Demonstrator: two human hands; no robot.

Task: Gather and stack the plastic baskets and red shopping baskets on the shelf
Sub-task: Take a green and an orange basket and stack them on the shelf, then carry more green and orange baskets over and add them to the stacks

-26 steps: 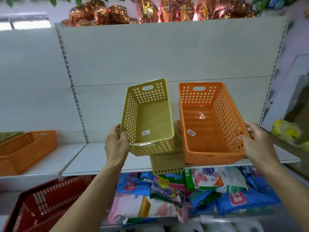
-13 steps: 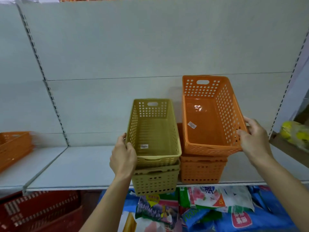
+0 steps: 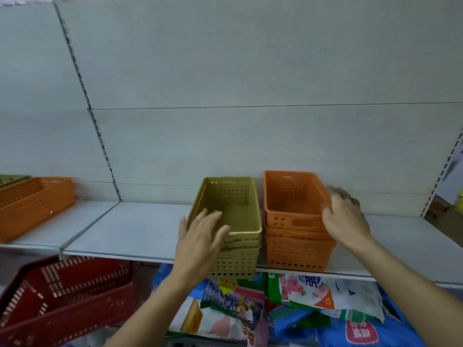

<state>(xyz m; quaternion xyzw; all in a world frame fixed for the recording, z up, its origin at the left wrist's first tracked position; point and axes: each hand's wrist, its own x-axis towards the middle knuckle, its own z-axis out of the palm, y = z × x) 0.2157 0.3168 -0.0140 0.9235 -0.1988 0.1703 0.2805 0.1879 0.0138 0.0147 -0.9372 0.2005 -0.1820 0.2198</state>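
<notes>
With olive stack [image 3: 235, 236] and orange stack [image 3: 298, 236] nested on shelf [image 3: 125, 229], both grips wide, empty; left orange baskets [image 3: 32, 204], red shopping baskets [image 3: 65, 299] outstanding.

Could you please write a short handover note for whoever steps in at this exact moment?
Left hand: open, by the front left corner of the green basket stack, holding nothing.
Right hand: open, against the right rim of the orange basket stack.
Done: both stacks are nested, side by side on the shelf.
Left: orange baskets at far left and red shopping baskets below remain ungathered.
</notes>
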